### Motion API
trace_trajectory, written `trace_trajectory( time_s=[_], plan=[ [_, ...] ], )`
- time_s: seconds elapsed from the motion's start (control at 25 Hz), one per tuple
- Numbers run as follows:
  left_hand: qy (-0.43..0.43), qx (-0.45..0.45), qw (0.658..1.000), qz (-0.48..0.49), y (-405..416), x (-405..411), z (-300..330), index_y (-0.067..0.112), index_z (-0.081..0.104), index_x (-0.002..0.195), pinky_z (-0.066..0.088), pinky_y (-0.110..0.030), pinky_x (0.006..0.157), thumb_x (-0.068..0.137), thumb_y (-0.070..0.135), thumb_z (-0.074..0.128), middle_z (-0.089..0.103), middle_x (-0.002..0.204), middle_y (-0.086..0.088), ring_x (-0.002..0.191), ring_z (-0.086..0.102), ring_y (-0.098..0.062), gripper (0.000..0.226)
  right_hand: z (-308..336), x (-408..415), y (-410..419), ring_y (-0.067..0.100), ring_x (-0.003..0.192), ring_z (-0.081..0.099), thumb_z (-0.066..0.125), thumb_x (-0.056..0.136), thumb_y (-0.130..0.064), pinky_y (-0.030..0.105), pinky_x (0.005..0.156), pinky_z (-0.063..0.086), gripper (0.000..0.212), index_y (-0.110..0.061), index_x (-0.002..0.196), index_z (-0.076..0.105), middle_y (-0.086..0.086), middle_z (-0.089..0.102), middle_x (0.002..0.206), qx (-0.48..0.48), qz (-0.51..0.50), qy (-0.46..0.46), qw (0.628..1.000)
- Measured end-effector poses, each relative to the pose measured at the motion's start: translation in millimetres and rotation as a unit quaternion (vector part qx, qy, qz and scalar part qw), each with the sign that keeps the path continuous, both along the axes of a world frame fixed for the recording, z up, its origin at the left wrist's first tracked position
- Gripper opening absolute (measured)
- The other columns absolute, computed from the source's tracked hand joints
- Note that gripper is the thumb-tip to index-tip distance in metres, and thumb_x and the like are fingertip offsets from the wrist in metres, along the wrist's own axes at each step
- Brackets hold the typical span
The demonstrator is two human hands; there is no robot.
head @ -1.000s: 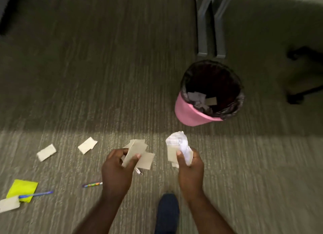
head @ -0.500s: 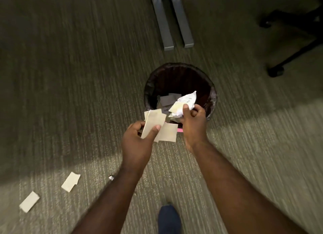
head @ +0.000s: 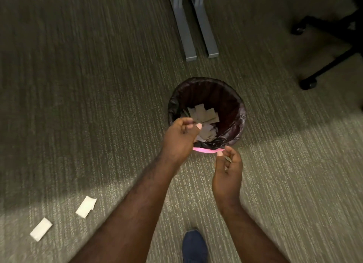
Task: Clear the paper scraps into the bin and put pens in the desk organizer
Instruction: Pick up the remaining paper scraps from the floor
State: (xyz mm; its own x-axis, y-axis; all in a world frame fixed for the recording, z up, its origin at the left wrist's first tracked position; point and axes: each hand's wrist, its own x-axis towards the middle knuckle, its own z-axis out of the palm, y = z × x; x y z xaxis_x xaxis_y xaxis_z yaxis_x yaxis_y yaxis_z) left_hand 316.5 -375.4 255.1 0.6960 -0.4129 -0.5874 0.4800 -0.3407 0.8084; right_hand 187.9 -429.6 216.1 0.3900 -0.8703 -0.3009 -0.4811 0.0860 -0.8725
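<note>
Several paper scraps [head: 204,115] lie inside the bin [head: 238,123], a pink one lined with a dark bag. Over its near rim the left hand [head: 179,140] hangs loosely curled, holding nothing; the right hand [head: 227,169], just beside it, is likewise empty. Two more scraps [head: 85,206] lie on the carpet [head: 78,85], well left.

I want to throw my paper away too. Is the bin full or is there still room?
There is room. The bin holds only a low pile of paper scraps at the bottom, and the dark liner wall shows well above them.
</note>
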Motion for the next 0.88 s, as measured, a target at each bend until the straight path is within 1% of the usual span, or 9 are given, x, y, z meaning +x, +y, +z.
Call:
trace_trajectory(
  time_s=[0.08,0.16,0.24,0.4,0.56,0.68,0.72,0.76,0.88],
  plan=[
    [-0.014,-0.004,1.0,0.008,41.2,-8.8,-1.6,0.023,0.063,0.101,0.052,-0.027,0.067,0.087,0.025,0.064,0.067,0.097,0.003,0.086,0.065,-0.013,0.014,2.2,7.3,27.9,0.018,0.101,0.058,0.051,0.094,-0.024,0.028,0.082,0.051,0.028,-0.017,0.121,0.051,0.008,0.052,0.12,-0.022,0.034,-0.008,0.999],
    [-0.046,-0.012,0.999,0.025,92.7,-19.7,-7.7,0.016,0.064,0.098,0.053,-0.034,0.071,0.088,0.017,0.063,0.065,0.088,0.004,0.079,0.06,-0.012,0.011,2.6,13.5,69.9,0.007,0.096,0.058,0.054,0.092,-0.021,0.018,0.081,0.048,0.022,-0.018,0.114,0.054,0.009,0.054,0.117,-0.039,0.072,-0.026,0.996],
    [-0.072,-0.021,0.996,0.042,147.7,-29.3,-18.0,0.01,0.065,0.1,0.052,-0.035,0.074,0.088,0.011,0.063,0.063,0.083,0.003,0.075,0.057,-0.013,0.012,-5.0,14.3,120.8,-0.007,0.088,0.056,0.057,0.091,-0.017,0.004,0.073,0.043,0.018,-0.022,0.108,0.055,0.008,0.056,0.114,-0.057,0.112,-0.039,0.991],
    [-0.105,0.016,0.99,0.09,293.0,-65.4,-58.8,0.02,0.065,0.096,0.053,-0.033,0.073,0.087,0.013,0.063,0.065,0.084,0.01,0.073,0.063,-0.014,0.011,-40.5,-4.1,259.5,-0.012,0.084,0.055,0.059,0.089,-0.01,0.001,0.068,0.041,0.018,-0.021,0.104,0.057,0.007,0.056,0.11,-0.047,0.208,-0.04,0.976],
    [-0.109,0.064,0.979,0.162,437.3,-105.3,-111.9,0.013,0.065,0.095,0.05,-0.031,0.069,0.087,0.006,0.062,0.062,0.084,0.009,0.07,0.059,-0.011,0.011,-91.7,-29.6,393.2,-0.009,0.084,0.056,0.059,0.088,-0.007,0.002,0.068,0.041,0.017,-0.016,0.102,0.058,0.005,0.055,0.109,-0.021,0.295,-0.027,0.955],
    [-0.106,0.115,0.963,0.218,531.0,-135.2,-151.6,0.011,0.065,0.094,0.043,-0.017,0.062,0.087,0.004,0.062,0.061,0.082,0.011,0.065,0.055,0.001,0.011,-129.2,-44.7,466.0,0.005,0.085,0.059,0.06,0.087,-0.006,0.011,0.074,0.046,0.017,-0.015,0.101,0.059,0.005,0.054,0.108,-0.012,0.354,-0.007,0.935],
    [-0.104,0.138,0.957,0.234,563.5,-146.6,-166.9,0.009,0.065,0.094,0.041,-0.016,0.063,0.086,0.003,0.062,0.063,0.083,0.008,0.067,0.055,0.002,0.011,-142.7,-49.0,489.0,0.011,0.085,0.06,0.059,0.087,-0.005,0.01,0.075,0.046,0.017,-0.015,0.101,0.06,0.004,0.053,0.107,-0.015,0.379,0.0,0.925],
    [-0.102,0.162,0.95,0.248,591.8,-156.3,-181.4,0.007,0.065,0.094,0.042,-0.019,0.067,0.086,0.002,0.061,0.064,0.087,0.003,0.072,0.057,-0.001,0.01,-155.2,-51.9,506.5,0.014,0.085,0.06,0.059,0.087,-0.005,0.008,0.072,0.044,0.017,-0.016,0.1,0.06,0.004,0.052,0.106,-0.018,0.399,0.004,0.917],
    [-0.128,0.257,0.924,0.252,665.4,-180.1,-225.5,-0.001,0.064,0.1,0.047,-0.035,0.081,0.083,-0.005,0.061,0.066,0.099,-0.015,0.09,0.062,-0.028,0.018,-188.5,-58.4,541.6,0.017,0.083,0.058,0.059,0.086,-0.005,0.005,0.065,0.043,0.019,-0.02,0.098,0.059,0.0,0.05,0.104,-0.022,0.432,0.014,0.901]
  ],
)
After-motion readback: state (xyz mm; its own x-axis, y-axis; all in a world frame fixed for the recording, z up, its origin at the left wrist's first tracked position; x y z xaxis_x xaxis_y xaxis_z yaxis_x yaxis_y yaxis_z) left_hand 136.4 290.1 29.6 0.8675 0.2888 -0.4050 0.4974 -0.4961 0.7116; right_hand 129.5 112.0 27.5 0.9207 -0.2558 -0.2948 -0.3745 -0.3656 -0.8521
